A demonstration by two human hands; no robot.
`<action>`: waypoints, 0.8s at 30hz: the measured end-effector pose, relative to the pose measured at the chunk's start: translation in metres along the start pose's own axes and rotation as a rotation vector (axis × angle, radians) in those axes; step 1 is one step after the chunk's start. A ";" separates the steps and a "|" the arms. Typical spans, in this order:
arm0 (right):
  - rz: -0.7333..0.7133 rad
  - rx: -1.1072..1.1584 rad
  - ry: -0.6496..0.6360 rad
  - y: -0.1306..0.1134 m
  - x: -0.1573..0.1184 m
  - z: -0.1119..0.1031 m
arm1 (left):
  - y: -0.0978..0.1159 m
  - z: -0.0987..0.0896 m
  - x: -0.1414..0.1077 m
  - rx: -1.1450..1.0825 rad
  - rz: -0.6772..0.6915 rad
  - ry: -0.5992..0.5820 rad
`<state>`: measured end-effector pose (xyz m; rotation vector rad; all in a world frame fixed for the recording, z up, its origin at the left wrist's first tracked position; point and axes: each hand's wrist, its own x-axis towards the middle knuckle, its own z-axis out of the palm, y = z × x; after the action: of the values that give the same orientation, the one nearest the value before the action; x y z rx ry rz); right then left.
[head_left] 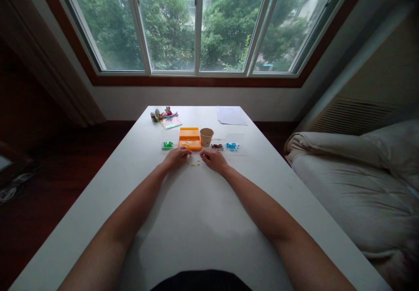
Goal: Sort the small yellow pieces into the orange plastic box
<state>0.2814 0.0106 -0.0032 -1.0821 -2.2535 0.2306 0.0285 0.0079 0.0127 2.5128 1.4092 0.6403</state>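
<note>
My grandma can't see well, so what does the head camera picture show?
A person's left hand and right hand reach across a white table, near loose yellow pieces and an orange tray. Left of the tray are green pieces; right, a paper cup, brown pieces and blue pieces; beyond, a window.

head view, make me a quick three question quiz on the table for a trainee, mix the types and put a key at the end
1. Multiple choice: what colour are the small pieces just left of the orange tray?
a) blue
b) green
c) dark brown

2. True or false: the paper cup stands upright to the right of the orange tray.

3. Short answer: which of the person's hands is nearer the dark brown pieces?

Key:
1. b
2. True
3. The right hand
</note>
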 end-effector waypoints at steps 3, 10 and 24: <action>-0.013 0.011 0.008 0.002 0.000 0.002 | -0.001 0.001 0.000 0.031 0.020 -0.020; -0.016 0.013 0.011 0.004 0.000 0.002 | -0.003 -0.004 0.001 0.015 0.049 -0.069; -0.014 0.011 0.003 0.004 -0.001 0.001 | 0.008 -0.020 -0.002 -0.062 0.135 -0.204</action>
<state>0.2840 0.0130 -0.0057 -1.0600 -2.2536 0.2351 0.0244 0.0012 0.0330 2.5562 1.1416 0.4269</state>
